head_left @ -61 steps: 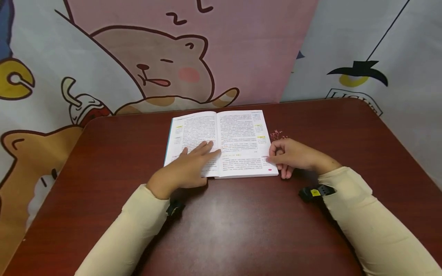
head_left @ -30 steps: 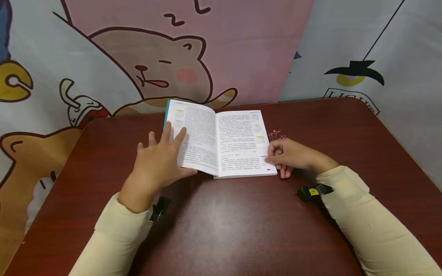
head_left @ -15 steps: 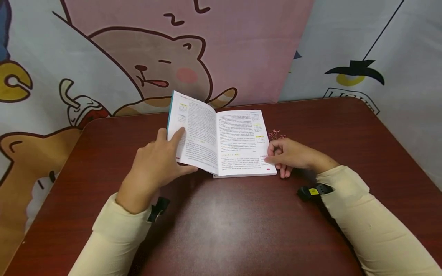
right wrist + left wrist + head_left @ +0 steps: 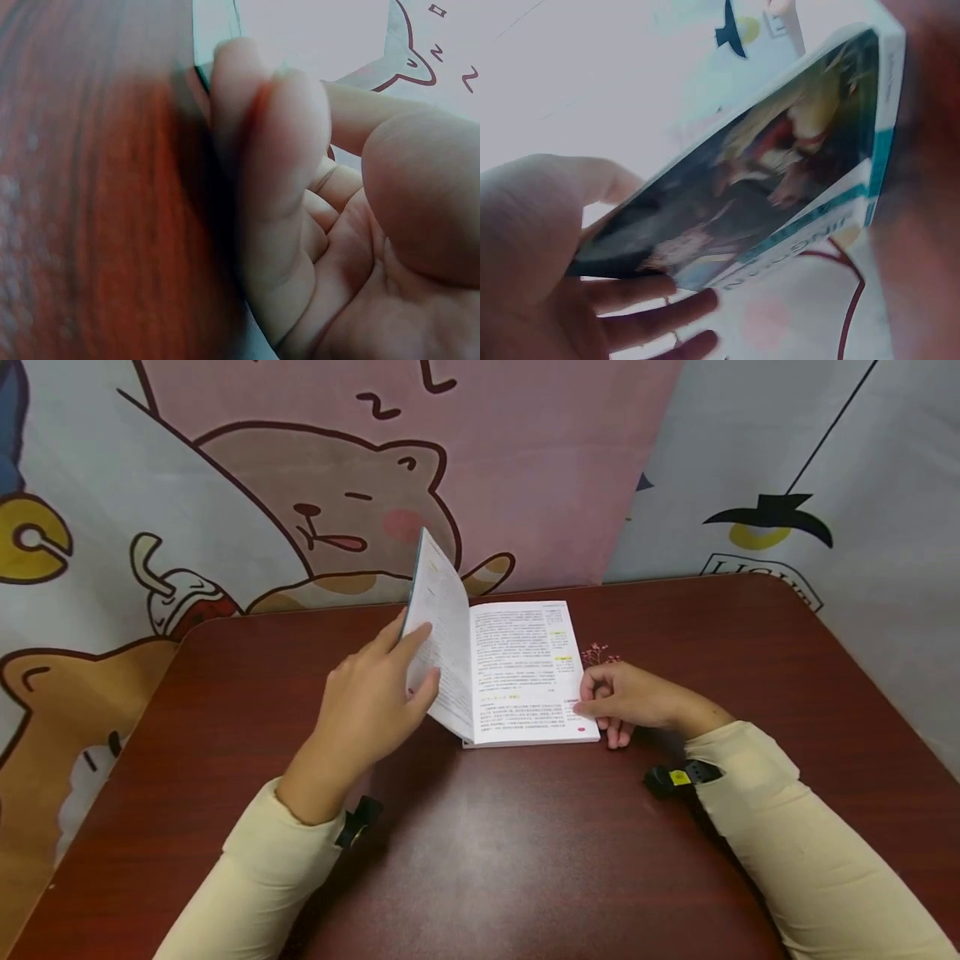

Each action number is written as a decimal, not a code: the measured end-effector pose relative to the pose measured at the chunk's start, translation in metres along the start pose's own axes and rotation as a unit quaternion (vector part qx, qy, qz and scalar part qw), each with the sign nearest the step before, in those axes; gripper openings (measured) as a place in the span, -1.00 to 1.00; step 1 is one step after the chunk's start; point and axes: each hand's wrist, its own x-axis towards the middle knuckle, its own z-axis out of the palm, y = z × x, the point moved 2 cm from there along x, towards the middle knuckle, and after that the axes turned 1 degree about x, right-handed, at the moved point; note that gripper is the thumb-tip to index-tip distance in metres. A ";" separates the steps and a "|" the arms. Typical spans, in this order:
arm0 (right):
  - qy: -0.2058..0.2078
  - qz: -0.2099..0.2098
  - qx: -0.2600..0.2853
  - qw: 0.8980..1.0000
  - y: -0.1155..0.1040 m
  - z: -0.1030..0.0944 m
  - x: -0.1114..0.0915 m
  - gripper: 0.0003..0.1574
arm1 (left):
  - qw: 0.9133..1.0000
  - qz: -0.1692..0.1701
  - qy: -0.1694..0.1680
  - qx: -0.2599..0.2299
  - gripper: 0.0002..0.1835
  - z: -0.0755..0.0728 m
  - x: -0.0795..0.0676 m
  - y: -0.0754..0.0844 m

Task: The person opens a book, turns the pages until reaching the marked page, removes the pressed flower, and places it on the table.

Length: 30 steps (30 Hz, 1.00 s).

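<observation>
An open book (image 4: 517, 672) lies on the table, its right pages flat and its left side tilted up steeply. My left hand (image 4: 367, 702) grips the raised left side, thumb and a finger showing on the page side. In the left wrist view, the front cover (image 4: 780, 157) shows a dark painted picture and a teal band, with several fingers of that hand against its lower edge. My right hand (image 4: 637, 695) pinches the lower right edge of the book, thumb on the page and the other fingers curled; the right wrist view shows those fingers close up and blurred.
A small pink flower sprig (image 4: 598, 653) lies just right of the book, behind the right hand. The dark red-brown table (image 4: 510, 860) reaches back to a wall hanging (image 4: 555, 468) with cartoon animals. Dark bands sit at both wrists, below light sleeves.
My left hand has left the pages, moved round to the left edge and swung that side from flat to nearly upright, towards the right. The right hand has stayed in place.
</observation>
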 end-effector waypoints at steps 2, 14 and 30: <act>-0.002 -0.003 0.002 1.000 0.001 0.000 0.001 -0.65 | 0.999 0.017 0.034 -0.012 -0.39 0.003 0.000 0.004; -0.005 -0.008 0.005 1.000 -0.001 0.000 -0.001 -0.63 | 0.994 0.053 0.085 -0.039 0.06 0.021 0.005 0.023; 0.008 -0.001 0.006 1.000 0.003 0.000 -0.001 -0.69 | 0.996 0.050 -0.074 0.028 0.31 0.057 0.015 0.046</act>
